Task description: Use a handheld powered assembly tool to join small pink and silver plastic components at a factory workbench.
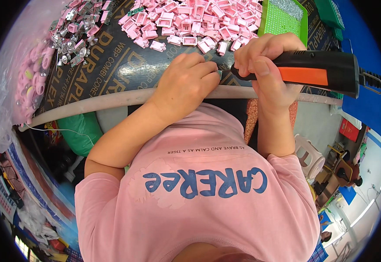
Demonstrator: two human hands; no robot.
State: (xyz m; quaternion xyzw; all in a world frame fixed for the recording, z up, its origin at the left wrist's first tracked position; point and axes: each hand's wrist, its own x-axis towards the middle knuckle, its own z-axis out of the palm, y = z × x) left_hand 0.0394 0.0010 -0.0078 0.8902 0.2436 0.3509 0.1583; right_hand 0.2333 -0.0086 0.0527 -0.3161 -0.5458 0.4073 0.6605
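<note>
My right hand (pixel 271 70) is wrapped round a black and orange electric screwdriver (pixel 306 75), with the thumb along its side. The tool lies nearly level, its narrow tip pointing left toward the fingers of my left hand (pixel 186 83). Those fingers are closed in a pinch at the table's near edge. A small piece with a greenish edge (pixel 219 74) peeks out at the fingertips; most of it is hidden. Just beyond both hands lies a heap of small pink plastic housings (pixel 195 26), shaped like open boxes.
Pink parts with silver reflector cups (pixel 74 37) are piled at the far left, beside a clear bag (pixel 7 87) with pink pieces. A green tray (pixel 267 22) of small metal bits stands far right. The screwdriver's coiled cord (pixel 374 81) runs right. A pale rim (pixel 133 97) edges the dark table.
</note>
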